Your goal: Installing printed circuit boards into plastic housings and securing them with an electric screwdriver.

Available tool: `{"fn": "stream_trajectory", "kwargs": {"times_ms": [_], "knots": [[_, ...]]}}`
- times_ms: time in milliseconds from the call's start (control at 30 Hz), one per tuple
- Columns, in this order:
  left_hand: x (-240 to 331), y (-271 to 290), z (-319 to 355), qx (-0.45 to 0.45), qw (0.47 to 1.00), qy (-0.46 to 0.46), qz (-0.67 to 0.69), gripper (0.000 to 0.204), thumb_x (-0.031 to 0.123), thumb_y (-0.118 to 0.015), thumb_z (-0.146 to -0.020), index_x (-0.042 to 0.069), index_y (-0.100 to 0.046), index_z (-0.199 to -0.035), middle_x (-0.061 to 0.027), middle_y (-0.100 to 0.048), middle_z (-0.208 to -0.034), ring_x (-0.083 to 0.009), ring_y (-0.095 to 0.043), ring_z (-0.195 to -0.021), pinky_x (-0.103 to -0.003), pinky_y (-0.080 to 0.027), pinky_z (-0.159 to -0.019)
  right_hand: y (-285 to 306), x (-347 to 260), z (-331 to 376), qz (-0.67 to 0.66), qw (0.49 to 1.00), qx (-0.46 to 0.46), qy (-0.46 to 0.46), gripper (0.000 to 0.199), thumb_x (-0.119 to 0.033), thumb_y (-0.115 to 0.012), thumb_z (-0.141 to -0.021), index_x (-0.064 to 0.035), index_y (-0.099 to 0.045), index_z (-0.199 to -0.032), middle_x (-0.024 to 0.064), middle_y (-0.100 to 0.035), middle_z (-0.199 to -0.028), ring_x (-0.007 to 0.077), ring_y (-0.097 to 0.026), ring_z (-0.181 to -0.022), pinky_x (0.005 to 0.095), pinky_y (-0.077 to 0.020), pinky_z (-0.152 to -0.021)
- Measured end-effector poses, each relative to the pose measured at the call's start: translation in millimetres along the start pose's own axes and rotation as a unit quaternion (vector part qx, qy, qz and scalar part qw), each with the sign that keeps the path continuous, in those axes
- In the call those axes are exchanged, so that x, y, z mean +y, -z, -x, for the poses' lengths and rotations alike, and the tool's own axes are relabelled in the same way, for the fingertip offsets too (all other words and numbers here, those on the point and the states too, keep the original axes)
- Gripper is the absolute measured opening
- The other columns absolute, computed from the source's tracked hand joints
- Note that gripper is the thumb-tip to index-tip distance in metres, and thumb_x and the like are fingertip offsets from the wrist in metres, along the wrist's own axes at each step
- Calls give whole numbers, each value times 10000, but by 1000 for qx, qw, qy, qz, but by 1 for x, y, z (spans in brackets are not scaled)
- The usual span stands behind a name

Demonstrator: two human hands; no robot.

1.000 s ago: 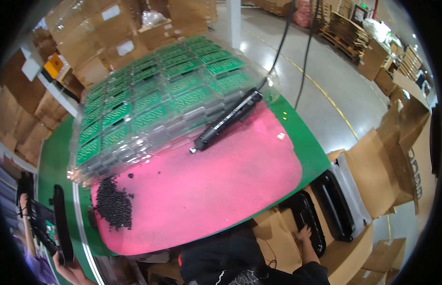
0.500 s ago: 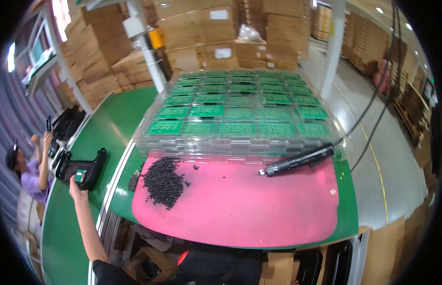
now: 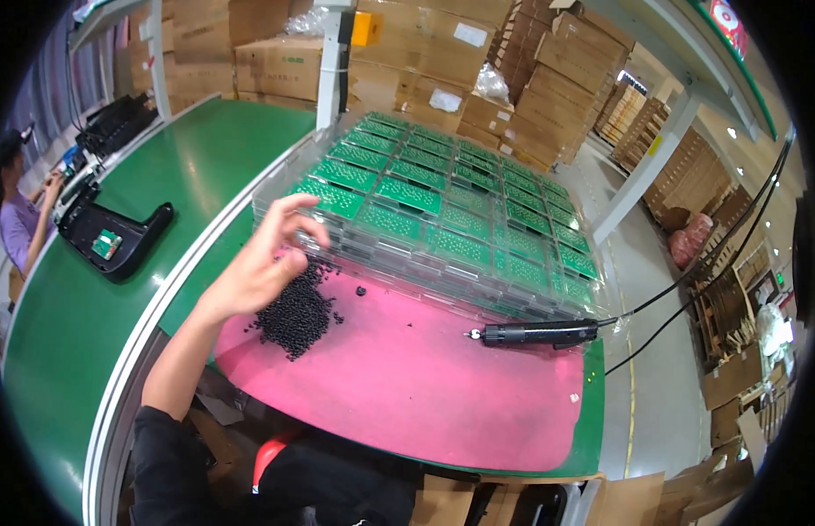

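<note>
"While that left hand (image 3: 261, 266) hangs by the near left corner of the clear trays (image 3: 429, 276), are its fingers (image 3: 293, 204) holding anything?"

"Not that I can see. They're bent kinda loosely, thumb standing apart from the index finger. Can't tell if they touch the plastic."

"Fair. What do the circuit boards (image 3: 407, 195) look like?"

"Bright green rectangles, speckled with pale dots, laid out in tidy rows. The trays are see-through and shiny at the edges, stacked several deep along the far side of the pink mat (image 3: 425, 394), on the green desk (image 3: 593, 394)."

"And the dark stuff by the hand?"

"Heap of tiny black pieces (image 3: 293, 326) at the mat's left end, partly hidden by the hand. Too small to make out their shape, tbh. A few strays lie around it. Over on the right there's a corded black driver (image 3: 539, 333), shiny tip pointing left."
</note>
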State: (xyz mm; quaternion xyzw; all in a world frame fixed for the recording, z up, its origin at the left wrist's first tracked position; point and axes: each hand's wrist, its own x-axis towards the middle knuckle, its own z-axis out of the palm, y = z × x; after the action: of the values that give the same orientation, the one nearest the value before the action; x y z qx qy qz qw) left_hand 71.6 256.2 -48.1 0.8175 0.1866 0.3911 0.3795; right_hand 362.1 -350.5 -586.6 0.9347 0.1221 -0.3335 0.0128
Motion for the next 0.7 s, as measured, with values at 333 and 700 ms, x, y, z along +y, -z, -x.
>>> {"fn": "stream_trajectory", "kwargs": {"times_ms": [333, 700], "knots": [[-47, -48, -23, -88, 970, -226, -13, 492, 281, -581, -827, 96, -203, -1081, -167, -371, -1073, -268, -337, -936, -458, -301, -963, 303, -120, 227, -50, 793, 587, 153, 247, -161, -685, -888, 0, -631, -708, 160, -607, -589, 318, -601, -522, 431, -490, -527], [-59, -51, -4, -79, 983, -163, 33, 346, -6, -602, -860, 40, -372, -1115, -162, -508, -1024, -274, -508, -865, -388, -455, -796, 394, -337, 271, 355, 582, 253, 686, 342, -326, -608, -939, -151, -449, -691, -20, -473, -682, 122, -560, -539, 264, -431, -452]]}}
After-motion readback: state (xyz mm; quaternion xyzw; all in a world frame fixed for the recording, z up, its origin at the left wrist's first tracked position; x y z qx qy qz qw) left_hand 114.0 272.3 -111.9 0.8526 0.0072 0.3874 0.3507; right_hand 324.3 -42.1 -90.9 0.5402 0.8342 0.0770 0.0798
